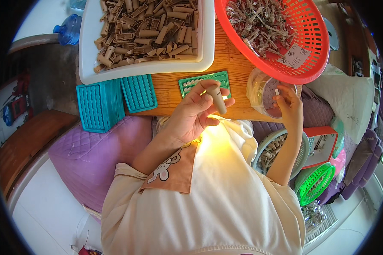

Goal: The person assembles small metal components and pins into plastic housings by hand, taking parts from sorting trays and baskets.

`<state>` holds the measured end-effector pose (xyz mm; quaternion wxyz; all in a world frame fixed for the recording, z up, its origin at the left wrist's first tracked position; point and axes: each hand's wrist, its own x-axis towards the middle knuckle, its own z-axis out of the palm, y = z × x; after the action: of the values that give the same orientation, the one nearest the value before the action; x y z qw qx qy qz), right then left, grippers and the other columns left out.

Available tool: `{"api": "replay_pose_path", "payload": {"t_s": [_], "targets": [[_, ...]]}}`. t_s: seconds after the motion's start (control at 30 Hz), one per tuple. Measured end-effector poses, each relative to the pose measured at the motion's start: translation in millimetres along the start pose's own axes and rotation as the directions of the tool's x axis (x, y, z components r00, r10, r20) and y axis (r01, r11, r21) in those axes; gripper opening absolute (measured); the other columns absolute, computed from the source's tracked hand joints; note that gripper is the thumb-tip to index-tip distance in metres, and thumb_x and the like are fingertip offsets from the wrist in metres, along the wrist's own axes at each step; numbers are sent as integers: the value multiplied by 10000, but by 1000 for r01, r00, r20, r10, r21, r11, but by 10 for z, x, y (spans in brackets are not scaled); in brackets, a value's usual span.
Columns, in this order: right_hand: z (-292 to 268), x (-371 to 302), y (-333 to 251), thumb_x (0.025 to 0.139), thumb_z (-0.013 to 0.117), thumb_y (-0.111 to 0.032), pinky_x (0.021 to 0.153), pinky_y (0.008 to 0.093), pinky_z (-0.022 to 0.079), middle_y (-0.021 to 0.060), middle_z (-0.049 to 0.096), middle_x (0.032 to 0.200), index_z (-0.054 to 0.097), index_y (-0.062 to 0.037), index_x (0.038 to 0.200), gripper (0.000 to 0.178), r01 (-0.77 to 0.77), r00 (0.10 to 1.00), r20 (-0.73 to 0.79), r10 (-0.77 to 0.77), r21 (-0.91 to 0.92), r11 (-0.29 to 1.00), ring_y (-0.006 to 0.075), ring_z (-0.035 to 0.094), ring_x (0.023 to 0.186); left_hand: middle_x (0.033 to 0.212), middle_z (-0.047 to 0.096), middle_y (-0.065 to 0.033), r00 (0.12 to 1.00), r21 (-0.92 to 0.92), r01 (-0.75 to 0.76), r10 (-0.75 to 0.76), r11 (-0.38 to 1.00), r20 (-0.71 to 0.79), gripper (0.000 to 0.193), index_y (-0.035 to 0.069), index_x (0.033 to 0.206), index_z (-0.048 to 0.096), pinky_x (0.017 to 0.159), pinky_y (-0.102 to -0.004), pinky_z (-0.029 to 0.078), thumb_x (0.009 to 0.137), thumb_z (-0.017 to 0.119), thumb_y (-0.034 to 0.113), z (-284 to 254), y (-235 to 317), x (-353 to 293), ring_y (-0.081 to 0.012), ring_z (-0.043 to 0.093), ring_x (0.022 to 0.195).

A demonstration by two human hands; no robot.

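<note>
Wooden table [238, 63], white tub [157, 69] and red basket [317, 74] beyond the brown tube [218, 100].

Two hands [190, 115] [290, 109], one round red basket [311, 39]

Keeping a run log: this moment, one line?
left hand: holds tan cylinder | right hand: pinches small white piece | ahead: red basket

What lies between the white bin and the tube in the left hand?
In the head view, the green tray, partly covered by the left hand, shows between the white bin and the tube, with a strip of wooden table beside the bin.
</note>
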<state>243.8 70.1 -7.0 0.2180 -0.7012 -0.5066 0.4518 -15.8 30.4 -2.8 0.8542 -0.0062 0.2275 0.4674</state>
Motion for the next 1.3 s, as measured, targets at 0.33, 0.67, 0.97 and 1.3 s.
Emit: {"api": "replay_pose_path", "payload": {"t_s": [0.33,0.67,0.97,1.3], "targets": [[249,-86,-311,757,500,14,545,201,395,27,530,715,540,-1,797,58,333,927,-201,-317,48,942,78,491,621,1006,556,-60,965,-111,104,-127,988,-228,333,100,1042,501,378,-118,408,787,575,301,29,43,-13,-170,580,864],[689,-235,-823,720,510,113,711,258,476,94,582,834,561,39,841,150,577,798,117,-592,137,805,188,586,817,1039,557,-61,985,-8,114,-114,994,-132,340,82,1110,456,340,-122,356,853,475,303,41,13,-46,-160,612,810],[687,-240,-800,708,565,35,522,282,452,98,568,745,519,-27,910,215,586,776,190,-601,135,799,200,584,635,954,567,-70,998,314,0,18,949,-53,298,28,1127,401,338,-137,349,879,440,188,5,4,-80,-161,626,753],[664,-264,-781,697,572,55,520,259,480,80,587,763,529,-25,845,174,648,738,148,-659,117,752,187,606,642,977,564,-61,999,458,22,0,889,-49,341,31,1146,405,352,-153,368,887,422,251,102,40,-138,-151,621,762]]}}
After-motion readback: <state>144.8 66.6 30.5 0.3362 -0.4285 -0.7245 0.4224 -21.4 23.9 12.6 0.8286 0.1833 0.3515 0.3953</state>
